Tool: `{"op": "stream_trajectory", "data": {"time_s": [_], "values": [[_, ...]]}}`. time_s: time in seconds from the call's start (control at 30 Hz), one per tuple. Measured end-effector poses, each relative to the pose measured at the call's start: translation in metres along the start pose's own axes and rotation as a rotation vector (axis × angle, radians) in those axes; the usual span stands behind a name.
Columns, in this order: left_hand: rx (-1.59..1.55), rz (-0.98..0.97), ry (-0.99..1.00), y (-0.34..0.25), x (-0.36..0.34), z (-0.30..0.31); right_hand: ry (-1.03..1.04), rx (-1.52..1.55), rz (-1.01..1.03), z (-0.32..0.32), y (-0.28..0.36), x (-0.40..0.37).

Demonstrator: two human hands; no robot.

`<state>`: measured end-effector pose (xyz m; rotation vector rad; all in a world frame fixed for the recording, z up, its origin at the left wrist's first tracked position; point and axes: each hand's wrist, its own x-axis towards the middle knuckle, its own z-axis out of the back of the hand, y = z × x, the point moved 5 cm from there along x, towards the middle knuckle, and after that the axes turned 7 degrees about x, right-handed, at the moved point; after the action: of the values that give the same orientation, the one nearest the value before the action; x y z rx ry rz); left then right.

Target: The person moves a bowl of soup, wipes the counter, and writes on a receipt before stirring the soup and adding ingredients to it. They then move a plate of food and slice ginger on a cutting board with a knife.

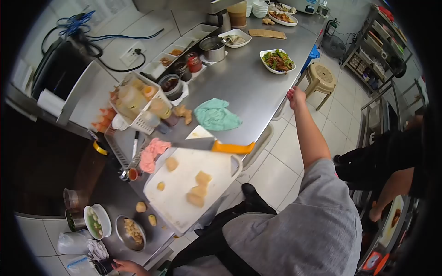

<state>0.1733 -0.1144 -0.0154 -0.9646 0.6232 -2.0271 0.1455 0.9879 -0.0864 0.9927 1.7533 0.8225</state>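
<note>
My right hand is at the steel counter's right edge, its fingers curled closed; whatever may be inside is hidden. Nearest to it is a white bowl of greens and meat. At the bottom left my left hand shows partly, with fingers apart and nothing visible in them, below a metal bowl of chopped pieces. Between the hands lies a white cutting board with several pale peeled pieces. A knife with an orange handle and a green cloth lie beyond the board.
A basket of bottles, sauce containers and a pot line the wall. A pink cloth is beside the board. Soup bowl at lower left. A stool stands right; a co-worker's arm reaches over equipment.
</note>
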Motion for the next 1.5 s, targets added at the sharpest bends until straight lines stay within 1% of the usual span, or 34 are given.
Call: {"op": "stream_trajectory", "data": {"time_s": [0.03,0.1,0.13,0.17,0.23,0.3,0.33,0.37,0.4,0.43,0.47,0.53,0.57,0.63,0.67,0.7,0.77,0.83,0.87,0.93,0.97,1.03,1.1,1.13,1.17,1.2,1.27,1.3,1.33,1.37,1.4,1.43,1.47,1.5], "values": [[0.017,0.001,-0.003,-0.018,-0.011,0.009,0.001,-0.013,-0.012,0.004,0.008,0.042],[-0.022,-0.202,-0.034,-0.073,-0.031,0.024,0.048,-0.374,0.109,-0.003,0.024,0.106],[0.004,-0.245,-0.033,-0.112,-0.050,0.031,0.101,-0.432,0.153,-0.016,0.034,0.117],[-0.012,-0.267,-0.017,-0.127,-0.053,0.030,0.154,-0.486,0.195,-0.031,0.048,0.120],[-0.137,-0.369,0.022,-0.166,-0.069,0.024,0.234,-0.558,0.166,-0.053,0.057,0.119],[-0.144,-0.513,0.029,-0.213,-0.098,0.014,0.269,-0.724,0.293,-0.064,0.067,0.110],[-0.129,-0.492,0.101,-0.222,-0.108,0.005,0.285,-0.729,0.293,-0.067,0.067,0.107],[-0.107,-0.593,0.135,-0.243,-0.126,-0.002,0.342,-0.717,0.259,-0.071,0.067,0.105],[-0.212,-0.608,0.222,-0.253,-0.142,-0.015,0.401,-0.707,0.224,-0.077,0.064,0.102],[-0.175,-0.676,0.268,-0.272,-0.163,-0.019,0.424,-0.716,0.224,-0.085,0.059,0.097],[-0.142,-0.744,0.327,-0.278,-0.175,-0.025,0.503,-0.711,0.187,-0.094,0.051,0.091],[-0.159,-1.005,0.361,-0.297,-0.205,-0.030,0.614,-0.714,0.123,-0.110,0.036,0.073],[-0.158,-0.992,0.357,-0.302,-0.215,-0.033,0.647,-0.743,0.118,-0.121,0.028,0.060],[-0.254,-1.075,0.425,-0.310,-0.236,-0.033,0.651,-0.930,0.071,-0.142,0.015,0.042],[-0.286,-1.024,0.480,-0.309,-0.241,-0.034,0.637,-1.208,0.477,-0.165,0.019,0.037],[-0.285,-1.013,0.479,-0.308,-0.243,-0.035,0.598,-1.457,0.906,-0.191,0.020,0.028],[-0.309,-0.989,0.530,-0.307,-0.249,-0.031,0.580,-1.255,1.192,-0.247,0.039,-0.035],[-0.291,-0.991,0.516,-0.313,-0.253,-0.022,0.686,-1.267,1.282,-0.302,0.031,-0.057],[-0.310,-0.983,0.498,-0.313,-0.255,-0.017,0.708,-1.264,1.286,-0.327,0.025,-0.057],[-0.310,-0.938,0.473,-0.313,-0.263,-0.008,0.600,-1.649,1.437,-0.372,0.005,-0.050],[-0.291,-0.913,0.461,-0.315,-0.270,-0.005,0.562,-1.852,1.327,-0.390,-0.004,-0.040],[-0.250,-0.863,0.439,-0.317,-0.286,0.000,0.591,-1.967,1.148,-0.410,-0.016,-0.023],[-0.274,-0.737,0.446,-0.319,-0.310,-0.002,0.729,-1.976,1.310,-0.426,-0.021,-0.019],[-0.252,-0.751,0.464,-0.325,-0.322,-0.005,0.817,-2.042,1.329,-0.438,-0.019,-0.017],[-0.235,-0.767,0.483,-0.333,-0.334,-0.009,0.904,-2.009,1.408,-0.446,-0.012,-0.018],[-0.263,-0.732,0.520,-0.344,-0.345,-0.016,0.922,-1.986,1.543,-0.444,0.005,-0.030],[-0.280,-0.718,0.573,-0.367,-0.367,-0.034,0.964,-1.942,1.513,-0.424,0.049,-0.050],[-0.301,-0.729,0.614,-0.383,-0.377,-0.044,0.980,-1.955,1.500,-0.402,0.050,-0.056],[-0.430,-0.638,0.688,-0.399,-0.390,-0.059,0.871,-1.850,1.501,-0.380,0.059,-0.064],[-0.464,-0.531,0.802,-0.411,-0.405,-0.077,0.762,-1.742,1.498,-0.365,0.067,-0.067],[-0.530,-0.408,0.915,-0.429,-0.422,-0.094,0.767,-1.749,1.491,-0.348,0.060,-0.055],[-0.566,-0.385,0.999,-0.439,-0.438,-0.119,0.924,-1.699,1.288,-0.325,0.041,-0.033],[-0.615,-0.310,1.123,-0.451,-0.454,-0.139,1.061,-1.635,1.082,-0.304,0.024,-0.016],[-0.602,-0.255,1.195,-0.464,-0.466,-0.153,1.033,-1.380,1.068,-0.282,0.025,-0.012]]}}
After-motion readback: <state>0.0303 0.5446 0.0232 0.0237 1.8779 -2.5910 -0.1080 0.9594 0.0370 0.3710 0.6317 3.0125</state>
